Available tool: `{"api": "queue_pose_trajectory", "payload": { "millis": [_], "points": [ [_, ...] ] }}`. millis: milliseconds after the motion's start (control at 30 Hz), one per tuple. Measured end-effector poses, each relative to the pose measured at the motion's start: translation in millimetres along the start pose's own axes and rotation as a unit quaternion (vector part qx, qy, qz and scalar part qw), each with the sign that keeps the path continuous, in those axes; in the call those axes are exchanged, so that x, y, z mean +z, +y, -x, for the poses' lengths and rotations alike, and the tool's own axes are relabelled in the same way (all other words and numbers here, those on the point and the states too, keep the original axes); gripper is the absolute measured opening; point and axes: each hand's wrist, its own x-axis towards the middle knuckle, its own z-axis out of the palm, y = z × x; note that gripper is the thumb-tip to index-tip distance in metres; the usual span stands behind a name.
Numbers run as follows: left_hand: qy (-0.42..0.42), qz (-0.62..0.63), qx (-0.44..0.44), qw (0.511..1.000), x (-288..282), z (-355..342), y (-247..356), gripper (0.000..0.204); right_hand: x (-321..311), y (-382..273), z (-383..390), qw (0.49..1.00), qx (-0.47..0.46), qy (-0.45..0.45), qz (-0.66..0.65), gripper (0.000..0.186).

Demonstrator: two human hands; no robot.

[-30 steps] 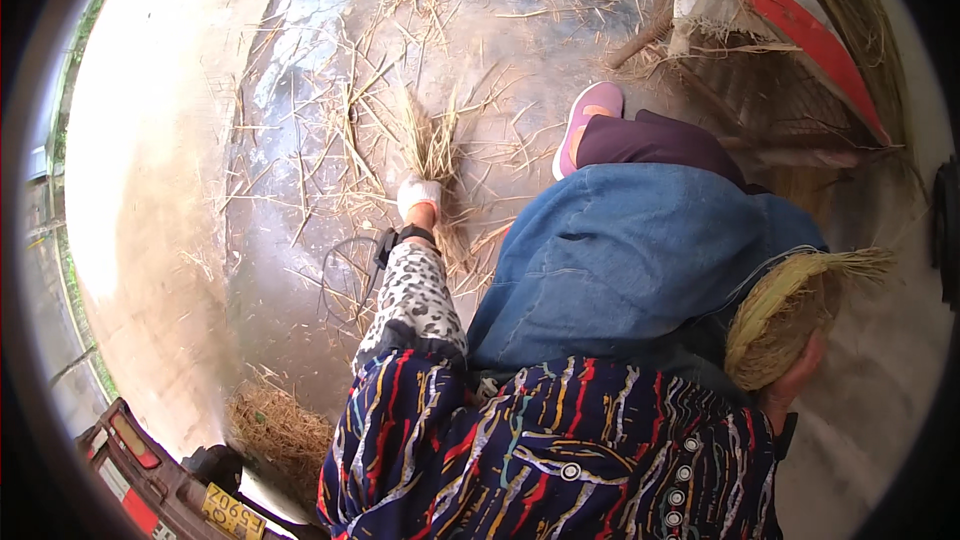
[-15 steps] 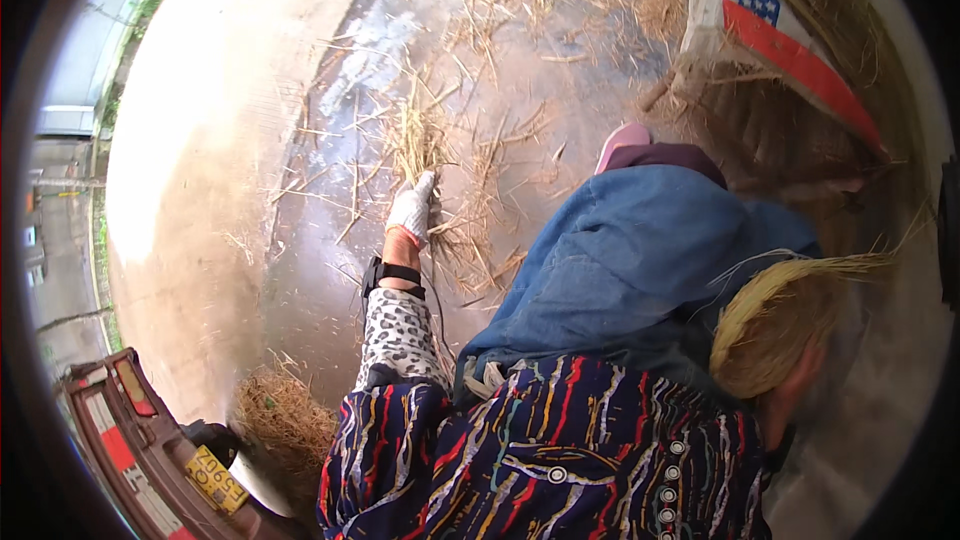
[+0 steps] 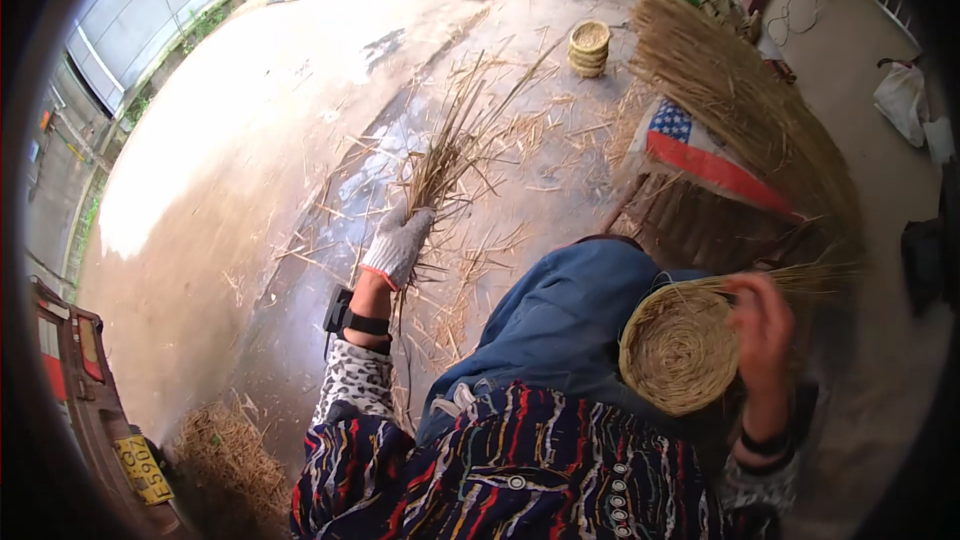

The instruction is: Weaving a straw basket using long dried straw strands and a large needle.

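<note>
My left hand point(image 3: 397, 248), in a white knit glove with an orange-red cuff edge, is closed round a bundle of straw point(image 3: 450, 155) that fans out away from me. Under it lie loose stalks on the floor. On my lap rests a round, coiled straw basket point(image 3: 680, 355), its inside facing up toward me. My right hand point(image 3: 764, 325) is bare and grips the basket's right rim, fingers curled over it and slightly blurred. Long free strands point(image 3: 800, 280) stick out to the right from the rim, past that hand.
A stack of small straw baskets point(image 3: 589, 48) stands on the floor ahead. To the right, a big heap of long straw point(image 3: 740, 90) lies over a sack point(image 3: 705, 155) with stars and a red band. A vehicle point(image 3: 85, 390) and a straw pile point(image 3: 235, 460) are at lower left.
The view has tilted up and further ahead. My left hand now has a larger straw bundle showing in it. My right hand has come up to the rim, and the basket's inside faces me more.
</note>
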Motion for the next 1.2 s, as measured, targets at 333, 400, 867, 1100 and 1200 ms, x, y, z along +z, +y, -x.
{"api": "queue_pose_trajectory", "payload": {
  "millis": [333, 400, 867, 1100, 1200],
  "points": [
    [-0.105, -0.029, 0.094, 0.990, 30, 33, 48, 0.030, 171, -33, -163, 0.915, 0.087, -0.251, -0.306, 0.065],
    [-0.140, -0.140, 0.160, 0.967, 31, 32, 49, 0.031, 177, -39, -174, 0.896, 0.089, -0.260, -0.350, 0.062],
    [-0.065, -0.226, 0.190, 0.953, -8, -11, -5, 0.032, 121, -21, -235, 0.865, 0.114, 0.045, -0.486, 0.035],
    [0.126, -0.117, 0.027, 0.985, -57, -32, -54, 0.038, 70, -4, -244, 0.908, -0.020, 0.077, -0.411, 0.030],
    [0.146, -0.118, 0.103, 0.977, -41, -35, -39, 0.038, 105, 3, -232, 0.964, 0.021, 0.017, -0.265, 0.026]
  ]
}}
